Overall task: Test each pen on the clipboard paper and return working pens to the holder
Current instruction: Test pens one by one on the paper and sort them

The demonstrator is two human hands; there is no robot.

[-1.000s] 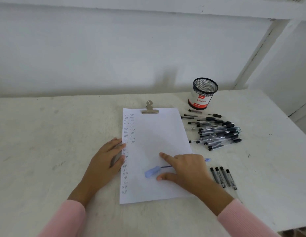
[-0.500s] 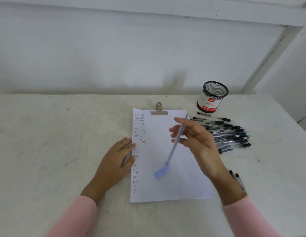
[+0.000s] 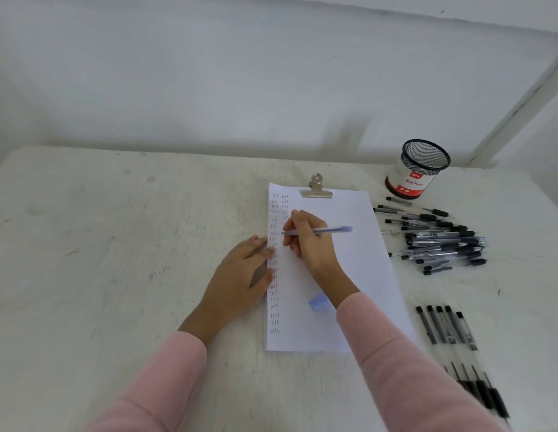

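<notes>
My right hand (image 3: 308,241) grips a light-blue pen (image 3: 330,230) in a writing hold, its tip down at the second column of marks on the clipboard paper (image 3: 349,275). The pen's blue cap (image 3: 318,301) lies on the paper beside my right wrist. My left hand (image 3: 240,275) lies flat with straight fingers on the paper's left edge. A metal clip (image 3: 316,191) holds the sheet at its top. The black mesh pen holder (image 3: 419,168) stands upright at the back right; nothing shows inside it.
A pile of black-capped pens (image 3: 439,241) lies to the right of the paper. Several dark pen caps (image 3: 442,327) lie in a row at the front right, and several thin pen parts (image 3: 477,388) lie nearer the table's front edge. A white wall backs the table.
My right hand picked the blue pen off the paper, turned it in the air, and now holds it tip-down at the written columns. The cap stays on the paper. The left hand stayed put.
</notes>
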